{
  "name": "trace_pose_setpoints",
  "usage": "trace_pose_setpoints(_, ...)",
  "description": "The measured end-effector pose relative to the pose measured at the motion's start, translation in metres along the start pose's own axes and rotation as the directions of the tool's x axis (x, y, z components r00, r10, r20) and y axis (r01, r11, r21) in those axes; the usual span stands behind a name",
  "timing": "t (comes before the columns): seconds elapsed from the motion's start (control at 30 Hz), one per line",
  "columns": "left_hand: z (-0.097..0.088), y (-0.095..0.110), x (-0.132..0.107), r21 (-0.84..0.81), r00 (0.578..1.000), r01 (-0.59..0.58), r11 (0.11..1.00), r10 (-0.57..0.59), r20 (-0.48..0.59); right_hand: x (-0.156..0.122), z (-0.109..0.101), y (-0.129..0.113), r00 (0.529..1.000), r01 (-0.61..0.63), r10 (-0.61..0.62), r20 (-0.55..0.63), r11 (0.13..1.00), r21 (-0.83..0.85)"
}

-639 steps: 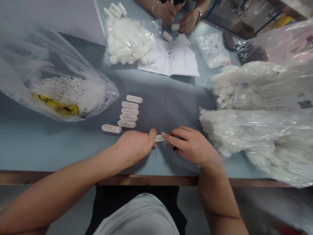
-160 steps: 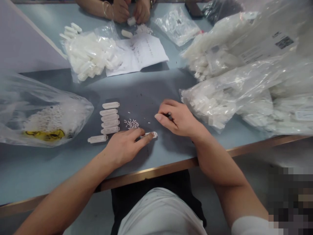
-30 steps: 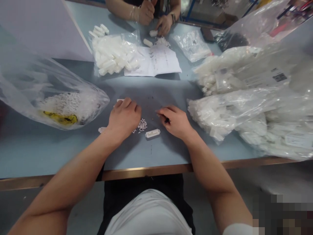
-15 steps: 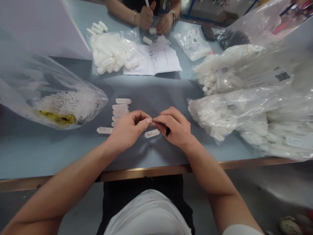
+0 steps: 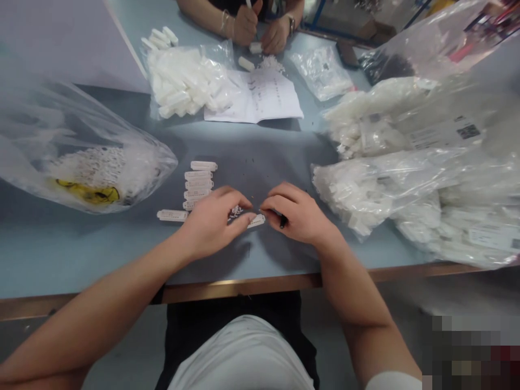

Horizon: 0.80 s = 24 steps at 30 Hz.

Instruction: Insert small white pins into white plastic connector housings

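Observation:
My left hand (image 5: 215, 223) is open over the table, with thumb and forefinger apart. Its thumb tip is at a small white plastic strip with rows of dark marks (image 5: 257, 220); whether it presses on the strip I cannot tell. Tiny white parts (image 5: 235, 212) lie in a small heap, partly hidden behind that hand. My right hand (image 5: 296, 212) is closed just right of the strip, fingertips together. A thin dark tool (image 5: 283, 221) is tucked in it, only its black end showing. Anything between the fingertips is too small to make out.
Several similar strips (image 5: 198, 184) lie in a column at left, another strip (image 5: 172, 215) beside them. Clear bags of white parts (image 5: 353, 197) crowd the right; another bag (image 5: 101, 173) stands left. Across the table, a co-worker's hands (image 5: 260, 32) work above a paper sheet (image 5: 260, 97).
My hands have come apart from their shared pinch. My left thumb has dropped to the strip, and my right hand has moved slightly right. The heap of tiny parts now shows.

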<state>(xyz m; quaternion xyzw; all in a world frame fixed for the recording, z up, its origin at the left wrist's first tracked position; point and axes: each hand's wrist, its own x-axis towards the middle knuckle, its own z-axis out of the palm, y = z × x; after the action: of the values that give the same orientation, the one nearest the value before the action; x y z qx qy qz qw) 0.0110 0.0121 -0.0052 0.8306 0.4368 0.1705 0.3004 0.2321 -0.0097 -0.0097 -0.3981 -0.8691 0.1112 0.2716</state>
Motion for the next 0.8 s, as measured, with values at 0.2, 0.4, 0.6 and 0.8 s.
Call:
trace_pose_setpoints(0.2,0.014,-0.005,-0.009,0.452,0.977,-0.206,0.868,0.161,0.137,-0.004,-0.005,0.01,0.966,0.064,-0.057,0.252,0.998,-0.021)
trace_pose_setpoints(0.4,0.014,-0.005,-0.007,0.487,0.973,-0.22,0.846,0.15,0.178,-0.003,-0.003,0.006,0.94,0.095,-0.074,0.333,0.994,-0.048)
trace_pose_setpoints(0.6,0.016,-0.007,-0.006,0.497,0.97,-0.234,0.836,0.163,0.182,-0.004,-0.002,0.007,0.935,0.099,-0.063,0.348,0.991,-0.086)
trace_pose_setpoints(0.8,0.016,-0.007,-0.006,0.476,0.97,-0.226,0.85,0.154,0.186,-0.006,-0.001,0.005,0.93,0.127,-0.073,0.359,0.984,-0.128)
